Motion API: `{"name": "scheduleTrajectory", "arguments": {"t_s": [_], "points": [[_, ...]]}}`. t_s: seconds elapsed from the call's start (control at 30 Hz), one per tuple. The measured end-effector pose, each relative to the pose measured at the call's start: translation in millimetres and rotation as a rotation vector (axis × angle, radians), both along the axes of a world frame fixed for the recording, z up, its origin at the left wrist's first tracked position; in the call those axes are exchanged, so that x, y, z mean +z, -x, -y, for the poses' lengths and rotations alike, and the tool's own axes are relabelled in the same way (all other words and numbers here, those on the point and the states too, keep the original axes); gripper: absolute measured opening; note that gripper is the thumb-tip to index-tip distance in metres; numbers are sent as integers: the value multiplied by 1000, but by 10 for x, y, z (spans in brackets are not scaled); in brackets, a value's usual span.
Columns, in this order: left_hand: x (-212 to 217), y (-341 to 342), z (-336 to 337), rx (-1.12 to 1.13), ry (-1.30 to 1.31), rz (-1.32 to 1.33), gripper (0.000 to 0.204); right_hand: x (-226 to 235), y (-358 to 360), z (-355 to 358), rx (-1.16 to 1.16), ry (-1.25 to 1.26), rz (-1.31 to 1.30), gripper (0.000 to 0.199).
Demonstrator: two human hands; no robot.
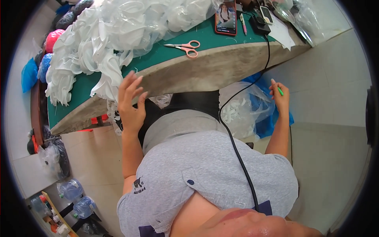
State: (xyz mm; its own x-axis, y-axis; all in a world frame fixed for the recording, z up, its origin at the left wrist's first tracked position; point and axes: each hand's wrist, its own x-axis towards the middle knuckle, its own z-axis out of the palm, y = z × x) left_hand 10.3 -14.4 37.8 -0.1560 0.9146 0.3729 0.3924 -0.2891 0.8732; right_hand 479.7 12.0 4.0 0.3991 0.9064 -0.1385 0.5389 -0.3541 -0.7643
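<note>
My left hand (130,100) is raised with its fingers spread, empty, just below the front edge of the green-topped table (177,53) and close to a big heap of white fabric pieces (106,35). My right hand (279,94) is out to the right, below the table edge, closed around a thin green pen (280,91). Pink-handled scissors (185,47) lie on the green top, apart from both hands. A black cable (237,150) runs from the table down across my grey shirt.
A red-cased phone (226,17), a pink pen (243,23) and a black box (260,23) lie at the table's far side. Clear and blue plastic bags (252,106) of white pieces sit under the table. More bags (51,154) and water bottles (71,189) stand at the left.
</note>
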Motion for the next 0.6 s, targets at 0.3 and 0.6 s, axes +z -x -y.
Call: {"name": "scheduleTrajectory", "arguments": {"t_s": [0.3,0.6], "points": [[-334,891,-16,698,151,-669,97,718,1570,-418,760,-345,-209,8],[-162,1000,-49,689,42,-429,25,779,2935,-792,1248,-707,-53,13]]}}
